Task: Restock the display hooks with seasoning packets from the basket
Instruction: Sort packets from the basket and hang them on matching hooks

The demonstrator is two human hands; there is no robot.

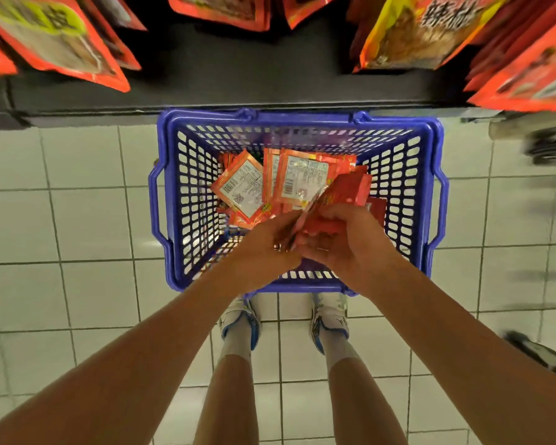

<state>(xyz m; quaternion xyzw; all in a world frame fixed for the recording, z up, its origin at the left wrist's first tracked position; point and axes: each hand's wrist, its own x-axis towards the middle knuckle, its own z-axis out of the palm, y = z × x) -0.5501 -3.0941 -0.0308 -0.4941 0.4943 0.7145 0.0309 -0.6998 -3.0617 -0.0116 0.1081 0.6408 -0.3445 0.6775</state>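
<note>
Tiled floor (pixel 77 220), glossy red-orange packets (pixel 341 194)

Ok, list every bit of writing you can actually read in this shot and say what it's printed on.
"辣椒": large dark characters on the yellow and orange hanging packet, top right; the second is blurred, so this is tentative.
Hanging packet with the green patch, top left: characters too blurred to read.
White back labels on the packets in the basket: barcodes and fine print, too small to read.
Red packets held in both hands: nothing legible.
</note>
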